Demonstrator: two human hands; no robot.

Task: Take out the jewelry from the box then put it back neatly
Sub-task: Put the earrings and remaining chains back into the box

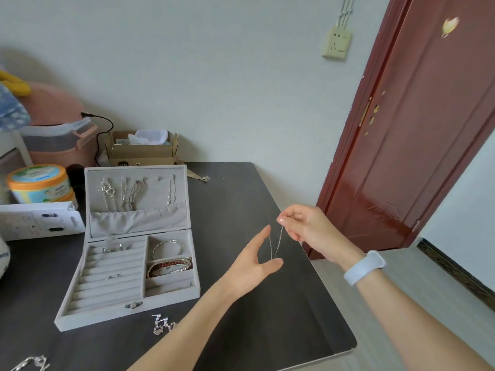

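Writing: none legible; print on the orange-lidded tub (pixel 38 183) and the white carton (pixel 40 220) is too blurred to read.
Surface: dark table (pixel 241 199) with a pale edge, set against a light wall.
Room: reddish-brown door (pixel 417 129) at right; cream wall socket (pixel 336 44) beside it; tiled floor below.
Jewelry box (pixel 128 266): grey velvet, lid upright and open, on the table's left half.
Lid contents: several chains (pixel 126 192) hanging above a fabric pocket.
Base contents: rings (pixel 115 248) in the ridged slots; a silver bangle (pixel 167 247) and red beaded bracelets (pixel 170 266) in the right compartments.
Loose pieces: earrings (pixel 162 324) on the table just in front of the box; another chain (pixel 30 363) at the bottom left edge.
Thin necklace (pixel 276 243): in the air over the table, right of the box, hanging between the hands.
Right hand (pixel 305 228): pinches the necklace's upper end; pale wristband (pixel 364 267) on the wrist.
Left hand (pixel 254 261): fingers straight, thumb under the hanging loop.
Background: cardboard box (pixel 142 148) against the wall; pink container (pixel 59 137) at far left.
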